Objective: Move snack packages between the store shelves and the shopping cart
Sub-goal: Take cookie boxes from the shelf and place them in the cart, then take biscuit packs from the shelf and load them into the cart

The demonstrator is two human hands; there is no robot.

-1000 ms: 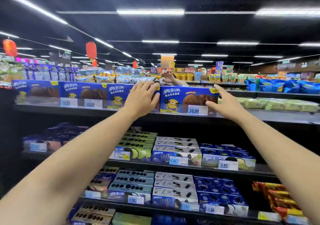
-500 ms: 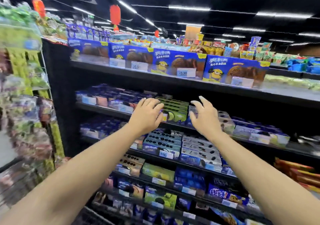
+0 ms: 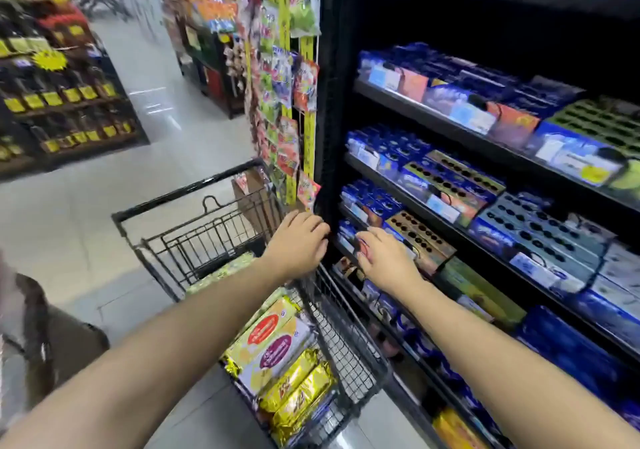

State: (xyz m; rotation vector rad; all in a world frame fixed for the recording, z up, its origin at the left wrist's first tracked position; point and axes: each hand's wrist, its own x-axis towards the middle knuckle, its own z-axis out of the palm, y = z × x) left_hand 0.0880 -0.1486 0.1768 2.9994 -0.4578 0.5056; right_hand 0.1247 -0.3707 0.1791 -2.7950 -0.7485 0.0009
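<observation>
Grip slack, empty: left hand (image 3: 298, 240) over cart (image 3: 180, 194), right hand (image 3: 384, 261) near shelf boxes (image 3: 420, 237).

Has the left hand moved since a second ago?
Yes. The left hand has dropped from the top shelf's blue boxes to the lower shelves, beside the shopping cart.

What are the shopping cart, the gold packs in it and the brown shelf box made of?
Shopping cart: looks metal, thin wire grid, matte black coat.
Gold packs: glossy foil-like film, crinkled with glints.
Brown box: probably printed cardboard, flat faces, straight edges; blur hides finish.
</observation>
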